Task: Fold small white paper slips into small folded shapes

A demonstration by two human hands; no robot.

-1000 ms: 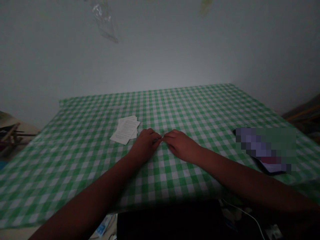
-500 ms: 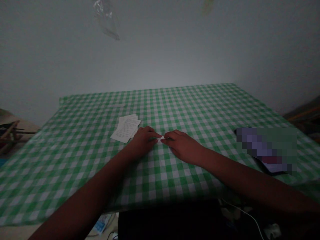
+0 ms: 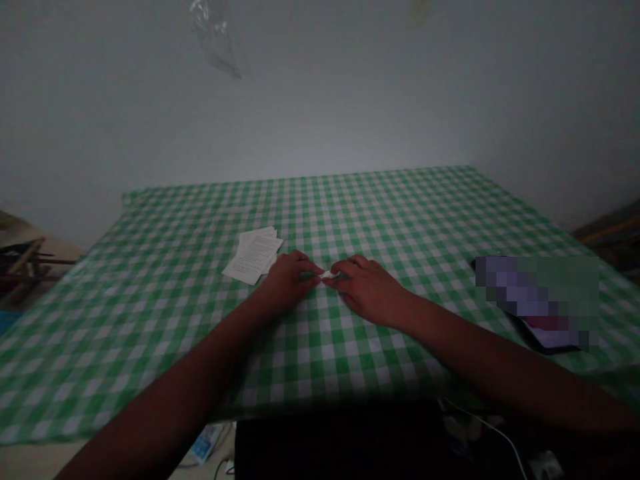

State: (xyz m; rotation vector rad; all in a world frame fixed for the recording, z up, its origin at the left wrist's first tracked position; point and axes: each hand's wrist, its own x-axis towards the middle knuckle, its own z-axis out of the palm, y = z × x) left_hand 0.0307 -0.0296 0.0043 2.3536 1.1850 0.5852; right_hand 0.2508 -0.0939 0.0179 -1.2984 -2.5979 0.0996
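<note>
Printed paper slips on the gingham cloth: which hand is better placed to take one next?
Left, probably: the left hand lies right beside the printed paper slips, while the right hand is on the far side of the small white paper piece pinched between them.

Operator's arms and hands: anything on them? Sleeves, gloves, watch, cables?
Nothing visible. The left forearm and right forearm are bare, with no sleeves. The left hand and right hand are ungloved. No watch, band or cable shows on either, though the light is too dim to rule out small rings.
</note>
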